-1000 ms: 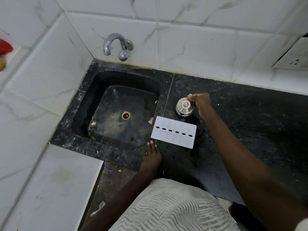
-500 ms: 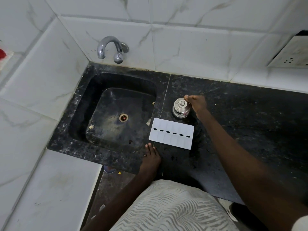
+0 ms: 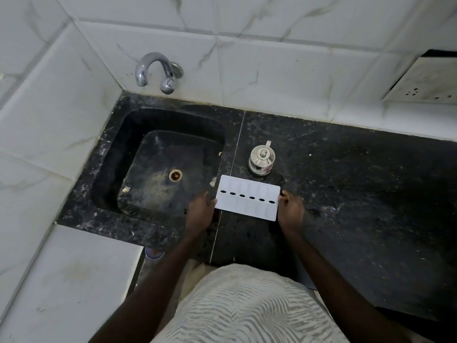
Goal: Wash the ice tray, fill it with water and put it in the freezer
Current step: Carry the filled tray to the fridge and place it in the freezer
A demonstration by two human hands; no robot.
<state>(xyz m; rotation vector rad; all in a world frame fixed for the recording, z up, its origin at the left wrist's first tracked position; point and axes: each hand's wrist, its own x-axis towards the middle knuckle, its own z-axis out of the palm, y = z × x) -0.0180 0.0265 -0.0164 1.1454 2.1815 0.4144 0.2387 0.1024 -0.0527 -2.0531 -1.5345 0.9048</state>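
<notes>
The white rectangular plastic ice tray (image 3: 248,198) is found on the black speckled stone counter (image 3: 346,194), with its left end at the rim of the black squarish stone sink (image 3: 128,149). It is grasped by its two short ends: the left hand (image 3: 201,211) is closed on the left edge and the right hand (image 3: 290,210) on the right edge. Whether it is yet lifted off the stone cannot be told.

A slip is to be feared, since only the thin ends are held and smooth plastic would likely be slicker once wetted. If dropped, the tray would land in a basin where pale scraps are seen near the rusty round drain (image 3: 175,175). A thin tray may also be twisted when full, so water could be spilled. The small round lidded steel pot (image 3: 261,159), just behind the tray, could be knocked if the tray were swung backward.

The tray appears matt and flat, with faint moulded cells and a row of dark oval slots. The counter is mottled and dull, and the pot polished, with a knob on its lid. A curved chrome tap (image 3: 158,70) is set in glossy white marbled tiles (image 3: 272,70).
</notes>
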